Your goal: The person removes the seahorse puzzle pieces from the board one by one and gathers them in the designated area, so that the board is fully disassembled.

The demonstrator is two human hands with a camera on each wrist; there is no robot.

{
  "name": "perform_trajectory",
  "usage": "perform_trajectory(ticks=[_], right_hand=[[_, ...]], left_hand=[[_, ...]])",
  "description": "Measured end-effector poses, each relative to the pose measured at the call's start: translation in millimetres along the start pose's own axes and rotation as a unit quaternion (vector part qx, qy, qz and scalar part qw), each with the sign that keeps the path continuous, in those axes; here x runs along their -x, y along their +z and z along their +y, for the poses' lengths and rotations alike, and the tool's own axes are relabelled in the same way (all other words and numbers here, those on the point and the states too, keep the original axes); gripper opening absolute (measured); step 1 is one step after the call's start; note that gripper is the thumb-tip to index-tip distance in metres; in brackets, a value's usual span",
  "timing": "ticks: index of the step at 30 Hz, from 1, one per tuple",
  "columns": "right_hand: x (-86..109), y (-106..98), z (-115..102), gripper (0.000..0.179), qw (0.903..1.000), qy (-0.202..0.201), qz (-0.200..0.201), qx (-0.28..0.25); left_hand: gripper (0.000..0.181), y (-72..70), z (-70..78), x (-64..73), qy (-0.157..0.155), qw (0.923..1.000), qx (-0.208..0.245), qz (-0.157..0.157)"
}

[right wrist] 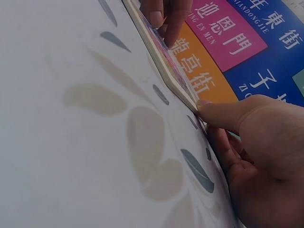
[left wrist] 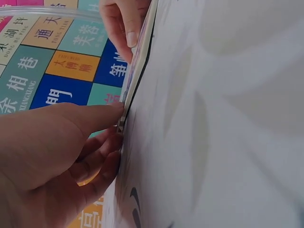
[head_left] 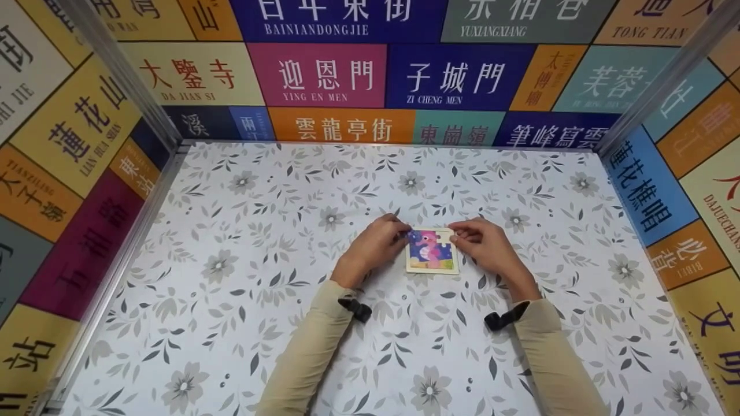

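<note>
Pinching the tray (head_left: 432, 271) by its far corners, the left hand (head_left: 378, 240) and right hand (head_left: 485, 245) both have thumb and fingertips nearly closed, with just the tray's edge between them. The tray lies between the two hands, on or just above the table (head_left: 416, 329); it is nearly square, so no long axis stands out. The right hand is nearer the pale patch (head_left: 444, 238) in the tray's far right corner. Inside the tray, pieces (head_left: 433, 264) show a pink seahorse (head_left: 426, 248); the patch looks like bare tray.
</note>
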State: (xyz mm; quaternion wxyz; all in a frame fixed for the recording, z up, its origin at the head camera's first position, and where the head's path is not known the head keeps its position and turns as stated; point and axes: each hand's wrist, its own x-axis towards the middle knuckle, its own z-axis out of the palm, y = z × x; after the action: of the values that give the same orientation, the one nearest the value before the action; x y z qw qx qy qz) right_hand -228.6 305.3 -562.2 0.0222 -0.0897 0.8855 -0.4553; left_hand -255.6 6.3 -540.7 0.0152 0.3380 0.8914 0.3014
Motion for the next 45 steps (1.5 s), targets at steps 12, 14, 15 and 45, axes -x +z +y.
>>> perform_trajectory(ticks=[12, 14, 15, 45], right_hand=[[0.6, 2.8, -0.4, 0.034, 0.9996, 0.024, 0.013, 0.003], [1.6, 3.1, -0.2, 0.034, 0.9994, 0.027, 0.019, 0.003], [2.1, 3.2, -0.1, 0.034, 0.9994, 0.028, 0.022, 0.004], [0.2, 6.9, -1.0, 0.033, 0.9988, 0.013, 0.047, 0.008]], left_hand=[[0.033, -18.5, -21.1, 12.8, -0.031, 0.9991, 0.010, 0.029], [0.031, -18.6, -24.9, 15.2, -0.044, 0.9984, 0.015, 0.032], [0.030, -18.0, -26.9, 16.0, -0.050, 0.9980, 0.018, 0.034], [0.019, -12.4, -23.3, 12.6, -0.066, 0.9928, -0.034, 0.094]])
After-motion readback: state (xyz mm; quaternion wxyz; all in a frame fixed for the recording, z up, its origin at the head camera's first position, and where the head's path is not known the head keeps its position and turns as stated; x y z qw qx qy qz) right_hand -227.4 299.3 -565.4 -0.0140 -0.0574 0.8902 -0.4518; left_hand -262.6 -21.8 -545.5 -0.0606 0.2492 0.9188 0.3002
